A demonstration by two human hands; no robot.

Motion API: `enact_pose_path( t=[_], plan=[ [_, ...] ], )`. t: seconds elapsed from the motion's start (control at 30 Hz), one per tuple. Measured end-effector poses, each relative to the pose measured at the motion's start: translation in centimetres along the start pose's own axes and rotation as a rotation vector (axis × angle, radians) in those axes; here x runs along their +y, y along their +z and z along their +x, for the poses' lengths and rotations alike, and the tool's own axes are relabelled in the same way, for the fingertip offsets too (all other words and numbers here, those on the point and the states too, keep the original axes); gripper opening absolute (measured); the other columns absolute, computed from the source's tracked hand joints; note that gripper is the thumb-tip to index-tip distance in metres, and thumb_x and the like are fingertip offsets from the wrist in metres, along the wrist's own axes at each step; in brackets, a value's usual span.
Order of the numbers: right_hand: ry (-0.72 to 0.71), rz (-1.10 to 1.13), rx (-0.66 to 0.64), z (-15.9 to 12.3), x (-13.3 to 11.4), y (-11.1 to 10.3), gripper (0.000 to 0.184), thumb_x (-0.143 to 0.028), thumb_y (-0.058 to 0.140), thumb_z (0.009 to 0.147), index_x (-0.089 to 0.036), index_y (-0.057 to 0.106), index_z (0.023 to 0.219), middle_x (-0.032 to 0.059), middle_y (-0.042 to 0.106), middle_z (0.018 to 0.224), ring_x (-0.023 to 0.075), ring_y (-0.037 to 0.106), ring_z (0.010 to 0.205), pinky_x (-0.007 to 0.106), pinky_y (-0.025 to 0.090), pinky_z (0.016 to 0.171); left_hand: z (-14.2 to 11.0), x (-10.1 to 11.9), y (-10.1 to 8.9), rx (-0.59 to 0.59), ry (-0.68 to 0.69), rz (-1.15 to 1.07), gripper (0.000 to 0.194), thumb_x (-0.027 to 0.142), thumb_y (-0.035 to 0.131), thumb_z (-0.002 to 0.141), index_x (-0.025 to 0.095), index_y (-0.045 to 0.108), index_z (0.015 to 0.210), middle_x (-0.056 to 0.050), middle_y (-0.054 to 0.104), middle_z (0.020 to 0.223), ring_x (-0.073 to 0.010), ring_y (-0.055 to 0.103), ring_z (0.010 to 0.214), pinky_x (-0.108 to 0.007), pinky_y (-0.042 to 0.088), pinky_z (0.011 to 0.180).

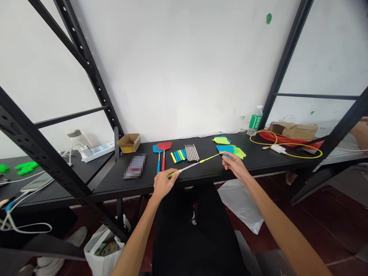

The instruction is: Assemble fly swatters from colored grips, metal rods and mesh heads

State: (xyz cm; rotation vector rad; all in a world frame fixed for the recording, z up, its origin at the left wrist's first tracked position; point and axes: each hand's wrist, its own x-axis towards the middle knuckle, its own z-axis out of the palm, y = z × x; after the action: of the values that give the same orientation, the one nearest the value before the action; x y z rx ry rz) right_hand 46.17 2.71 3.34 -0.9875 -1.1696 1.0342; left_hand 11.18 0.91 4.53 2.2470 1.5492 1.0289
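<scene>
A yellow-green fly swatter [191, 166] with a silver rod stretches between my two hands above the black table's front. My left hand [164, 183] is closed around its yellow-green handle. At its other end, my right hand [235, 165] pinches the tip of the swatter's flat head, which is seen edge-on. Left of it lie a red fly swatter [164, 146] and a blue fly swatter [155, 148]. Beyond the rod are a row of coloured handles [178, 155] and several metal rods [192, 152]. Loose blue swatter heads [222, 148] and yellow-green swatter heads [221, 140] lie near my right hand.
On the table [115, 183] stand a small open cardboard box [128, 143] and, at back right, a bottle [255, 120]. A blurred flat object [135, 166] lies left. A yellow cable [304, 154] loops at right. Black metal posts [94, 82] rise at both sides.
</scene>
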Motion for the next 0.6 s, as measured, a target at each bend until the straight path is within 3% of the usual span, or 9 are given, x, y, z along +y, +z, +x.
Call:
enact_pose_path(
  t=[0.13,0.3,0.43,0.6],
  plan=[
    [-0.009,-0.028,0.007,0.05,0.12,0.17,0.036,-0.049,0.074,0.076,-0.019,0.066,0.093,-0.0026,0.055,0.062,0.0103,0.046,0.052,0.025,0.038,0.05,0.01,-0.04,0.05,-0.009,0.005,0.0,0.042,0.055,0.044,0.092,0.027,0.075,0.097,0.001,0.073,0.075,-0.0164,0.064,0.068,-0.025,0.041,0.066],
    [-0.06,-0.056,-0.005,-0.08,0.06,0.3,0.036,-0.052,0.076,0.074,-0.018,0.066,0.082,-0.0052,0.043,0.055,0.009,0.037,0.049,0.025,0.032,0.046,0.02,-0.17,0.06,-0.004,0.006,-0.007,0.04,0.053,0.045,0.092,0.027,0.075,0.098,0.0,0.074,0.08,-0.0172,0.065,0.071,-0.024,0.041,0.067],
    [-0.055,-0.043,-0.014,-0.14,-0.01,0.24,0.044,-0.055,0.079,0.07,-0.02,0.052,0.061,-0.0067,0.032,0.052,0.0078,0.026,0.046,0.025,0.023,0.042,0.01,-0.21,0.01,-0.013,0.007,-0.02,0.041,0.054,0.046,0.092,0.026,0.075,0.098,0.0,0.075,0.081,-0.017,0.065,0.07,-0.025,0.042,0.068],
    [0.006,0.01,-0.004,-0.14,-0.11,0.17,0.054,-0.059,0.072,0.076,-0.023,0.037,0.055,-0.0092,0.019,0.049,0.0073,0.015,0.044,0.025,0.017,0.04,0.04,-0.08,-0.08,-0.019,0.0,-0.045,0.04,0.054,0.046,0.092,0.026,0.075,0.097,0.001,0.074,0.078,-0.017,0.066,0.072,-0.024,0.042,0.068]
  ],
)
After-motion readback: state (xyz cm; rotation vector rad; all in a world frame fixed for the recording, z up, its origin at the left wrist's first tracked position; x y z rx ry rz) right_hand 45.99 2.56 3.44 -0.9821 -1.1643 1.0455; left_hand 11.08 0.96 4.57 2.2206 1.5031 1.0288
